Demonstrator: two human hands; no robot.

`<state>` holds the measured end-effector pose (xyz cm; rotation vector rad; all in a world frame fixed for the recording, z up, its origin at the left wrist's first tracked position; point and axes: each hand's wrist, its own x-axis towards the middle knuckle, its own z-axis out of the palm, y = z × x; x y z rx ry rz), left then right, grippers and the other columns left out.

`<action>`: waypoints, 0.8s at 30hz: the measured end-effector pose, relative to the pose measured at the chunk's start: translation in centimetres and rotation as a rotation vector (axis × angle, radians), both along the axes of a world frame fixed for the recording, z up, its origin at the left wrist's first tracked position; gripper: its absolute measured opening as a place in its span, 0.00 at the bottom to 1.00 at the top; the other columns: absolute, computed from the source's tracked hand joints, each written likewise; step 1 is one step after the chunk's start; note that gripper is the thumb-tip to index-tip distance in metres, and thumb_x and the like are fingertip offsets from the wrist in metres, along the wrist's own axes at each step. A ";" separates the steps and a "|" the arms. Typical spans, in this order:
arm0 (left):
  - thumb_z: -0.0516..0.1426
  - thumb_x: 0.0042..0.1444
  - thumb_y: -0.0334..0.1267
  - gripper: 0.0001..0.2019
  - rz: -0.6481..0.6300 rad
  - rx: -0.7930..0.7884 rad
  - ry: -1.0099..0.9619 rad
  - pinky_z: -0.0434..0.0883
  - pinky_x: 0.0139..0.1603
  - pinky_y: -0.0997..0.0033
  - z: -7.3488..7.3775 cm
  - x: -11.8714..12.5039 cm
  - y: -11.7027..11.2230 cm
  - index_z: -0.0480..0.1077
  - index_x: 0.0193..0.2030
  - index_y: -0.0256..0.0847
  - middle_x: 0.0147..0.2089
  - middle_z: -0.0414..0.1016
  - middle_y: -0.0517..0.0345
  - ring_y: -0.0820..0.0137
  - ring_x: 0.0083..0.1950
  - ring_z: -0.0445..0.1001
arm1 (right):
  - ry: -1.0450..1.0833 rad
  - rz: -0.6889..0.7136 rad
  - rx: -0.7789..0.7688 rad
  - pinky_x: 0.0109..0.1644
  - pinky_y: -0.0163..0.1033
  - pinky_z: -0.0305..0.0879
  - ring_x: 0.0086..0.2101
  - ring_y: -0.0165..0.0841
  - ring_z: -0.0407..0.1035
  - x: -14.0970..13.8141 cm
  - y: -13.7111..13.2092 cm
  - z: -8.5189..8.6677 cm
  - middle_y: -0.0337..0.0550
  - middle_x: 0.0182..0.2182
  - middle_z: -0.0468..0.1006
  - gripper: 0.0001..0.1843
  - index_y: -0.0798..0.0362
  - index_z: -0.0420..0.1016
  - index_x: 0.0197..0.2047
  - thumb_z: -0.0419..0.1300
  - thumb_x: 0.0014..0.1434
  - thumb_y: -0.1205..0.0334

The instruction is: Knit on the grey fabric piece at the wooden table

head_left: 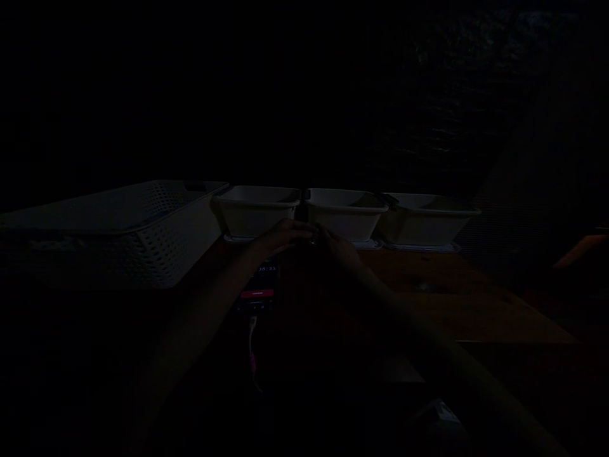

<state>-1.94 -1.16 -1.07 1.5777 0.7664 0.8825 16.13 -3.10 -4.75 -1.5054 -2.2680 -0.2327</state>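
The scene is very dark. My left hand and my right hand meet above the wooden table, in front of the gap between two pale tubs. Their fingertips are drawn together around a small spot with a faint glint, too dark to name. Behind my left hand stands the left tub, and the middle tub is just behind my right hand. A lit phone with a timer and a red button lies below my left hand, a white cable at its lower end.
On the left a large white perforated basket stands beside the tubs. A third tub stands to the right. The wooden table ends at a right edge. Part of a person's arm shows at far right.
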 end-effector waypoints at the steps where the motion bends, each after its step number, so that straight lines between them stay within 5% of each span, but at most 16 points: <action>1: 0.61 0.46 0.32 0.11 0.007 -0.004 -0.003 0.66 0.46 0.65 0.1 0.0 -0.1 0.74 0.40 0.40 0.41 0.75 0.53 0.70 0.40 0.73 | 0.001 -0.017 -0.014 0.37 0.36 0.62 0.40 0.38 0.69 0.1 -0.1 0.1 0.52 0.51 0.66 0.31 0.50 0.45 0.64 0.47 0.59 0.57; 12: 0.61 0.46 0.37 0.14 0.052 0.020 -0.083 0.68 0.40 0.69 -0.4 -0.7 1.7 0.72 0.42 0.36 0.41 0.74 0.51 0.70 0.37 0.73 | 0.044 -0.079 -0.041 0.33 0.34 0.58 0.35 0.38 0.71 1.8 0.8 0.4 0.50 0.38 0.75 0.18 0.47 0.66 0.51 0.47 0.59 0.56; 17: 0.63 0.43 0.41 0.19 0.101 0.342 0.109 0.66 0.41 0.68 -0.2 -0.6 1.7 0.71 0.43 0.37 0.42 0.73 0.52 0.68 0.40 0.71 | 0.095 -0.046 -0.105 0.30 0.32 0.55 0.33 0.36 0.71 2.0 1.2 0.3 0.52 0.35 0.75 0.17 0.52 0.70 0.45 0.49 0.58 0.55; 24: 0.64 0.39 0.33 0.16 0.297 0.719 0.222 0.62 0.48 0.68 0.1 -1.2 1.9 0.72 0.38 0.41 0.49 0.67 0.54 0.66 0.49 0.66 | 0.363 0.150 -0.127 0.29 0.30 0.54 0.30 0.33 0.69 2.4 3.1 -1.0 0.48 0.32 0.76 0.19 0.58 0.75 0.40 0.56 0.50 0.54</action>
